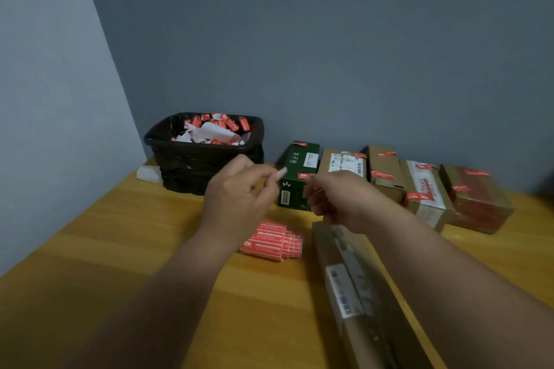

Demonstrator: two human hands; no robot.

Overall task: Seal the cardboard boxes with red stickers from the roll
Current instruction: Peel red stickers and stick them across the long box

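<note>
surface: i log a yellow wooden table [120,263] filling the lower half of the frame, set into a corner of blue-grey walls [329,39].

upper centre-left of the table: a black bin [204,159] lined with a black bag, holding white backing paper and red scraps. a small white item [148,173] lies just left of it; i cannot tell what it is.

back row, centre to right of frame: a dark green box [295,177], then four brown cardboard boxes [386,174] side by side, each already bearing red stickers on its seams.

lower right of frame: a long flat cardboard box [356,287] with a white barcode label, running from frame centre down to the bottom edge, blurred.

my left hand [236,189], centre of frame: fingers curled, forefinger and thumb pinched together and raised toward the green box; a pale sliver shows at the fingertips, too blurred to name.

my right hand [332,198], just right of centre: fingers curled inward in front of the green box's lower corner; i cannot tell whether they hold anything.

task item: the red sticker roll [272,241] lies flattened on the table, below and between both hands, just under the left wrist and just left of the long box's near end. neither hand touches it.
</note>
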